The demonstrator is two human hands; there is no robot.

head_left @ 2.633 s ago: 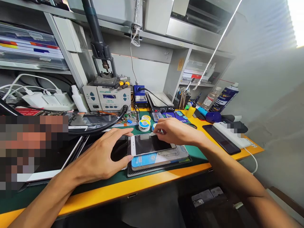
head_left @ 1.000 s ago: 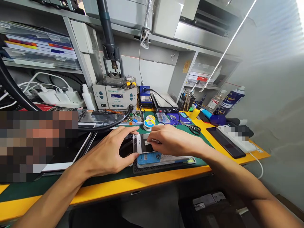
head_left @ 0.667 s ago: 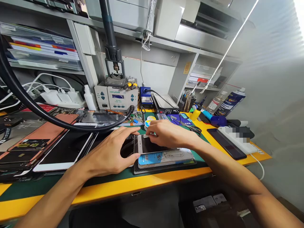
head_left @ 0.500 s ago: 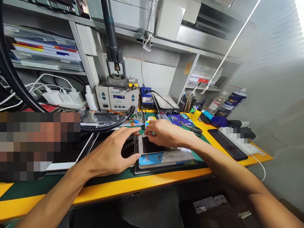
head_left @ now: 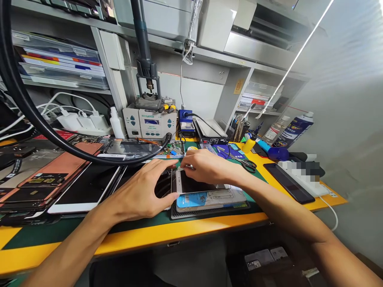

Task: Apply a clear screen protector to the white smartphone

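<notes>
A white-framed smartphone (head_left: pixel 194 185) with a dark screen lies across a blue and clear package (head_left: pixel 197 199), which rests on a dark perforated pad (head_left: pixel 176 215). My left hand (head_left: pixel 142 191) curves around the phone's left end. Its thumb presses at the near corner and its forefinger reaches toward the far corner, steadying the phone between them. Over the screen, my right hand (head_left: pixel 206 164) bends down with thumb and fingers pinched together at the far left corner. Something small and pale shows by those fingertips, too small to name.
Several phones, including a white one (head_left: pixel 86 185), lie to the left. A black hose (head_left: pixel 98 160) loops in front of the hot-air station (head_left: pixel 151 123). Scissors (head_left: pixel 248 164), a yellow bottle (head_left: pixel 249 144) and a dark phone (head_left: pixel 289 182) are to the right.
The view has shifted slightly, so the bench sits a little further right. Both hands stay at the phone's left end, with only a slight movement of the right fingertips.
</notes>
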